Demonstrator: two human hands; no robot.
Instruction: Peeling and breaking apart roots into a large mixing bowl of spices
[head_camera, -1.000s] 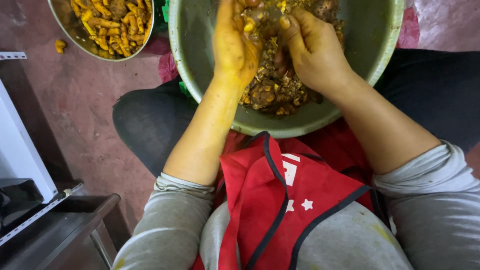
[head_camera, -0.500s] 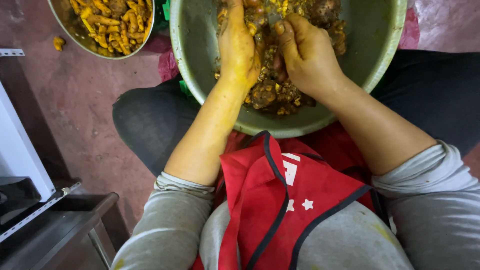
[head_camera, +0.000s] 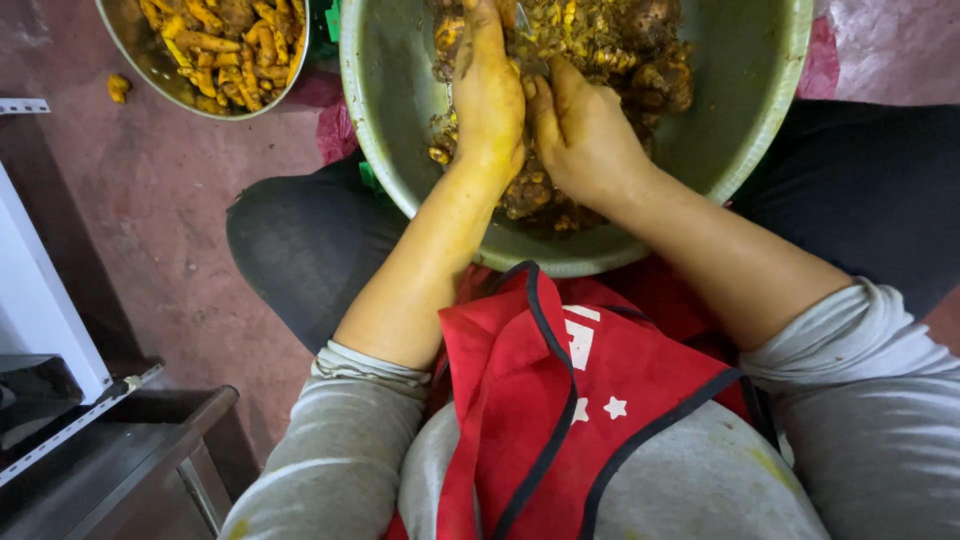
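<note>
Reddish, stained concrete floor fills the left half of the frame, seen from above past the lap of a seated person. At upper centre, the left hand (head_camera: 487, 95) and the right hand (head_camera: 580, 130) sit side by side, touching, both down in a heap of muddy brown and yellow root pieces (head_camera: 620, 45). Both hands are curled around something between them, with what may be a small blade showing just above the fingers; what exactly they pinch cannot be told. Skin on both is smeared yellow.

That heap lies in a large green-grey metal basin (head_camera: 760, 110), which rests on the person's dark-trousered knees (head_camera: 300, 250) and runs off the top edge. Below it, at lower centre, a red apron with dark trim (head_camera: 560, 400) covers a grey long-sleeved top (head_camera: 340, 450), sleeves pushed up to the elbows.

At upper left, a second, smaller metal bowl (head_camera: 150, 65) holds cleaned orange-yellow root pieces (head_camera: 225, 40), with one stray piece (head_camera: 119, 87) on the floor just beside it. A white panel and a metal frame (head_camera: 110, 460) occupy the lower left corner.
</note>
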